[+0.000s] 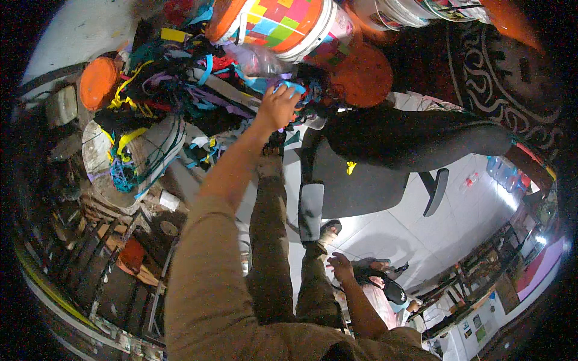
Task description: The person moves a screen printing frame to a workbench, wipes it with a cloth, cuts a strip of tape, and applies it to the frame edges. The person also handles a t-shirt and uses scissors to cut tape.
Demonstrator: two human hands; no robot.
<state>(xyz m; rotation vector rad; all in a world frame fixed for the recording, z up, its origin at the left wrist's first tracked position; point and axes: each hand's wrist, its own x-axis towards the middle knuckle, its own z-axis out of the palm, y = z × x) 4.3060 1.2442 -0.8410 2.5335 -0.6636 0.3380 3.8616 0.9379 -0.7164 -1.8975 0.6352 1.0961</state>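
My left hand [280, 109] reaches into a tangled heap of cloth strips [198, 99] in black, purple, blue, red and yellow. Its fingers curl down over a light blue cloth strip [293, 88] at the heap's right edge; the fingertips are partly hidden among the scraps. Beside that hand lies a crumpled clear plastic bag [253, 60]. Lower down, by my right thigh, my right hand [341, 268] hangs with its fingers apart and nothing in it.
A patchwork-coloured bucket [280, 24] lies tipped beyond the heap. A dark office chair [361, 174] with a yellow knotted scrap [351, 168] stands right of my legs. A round worn board [96, 150] and metal rack [102, 283] are left. A person in pink [382, 298] is lower right.
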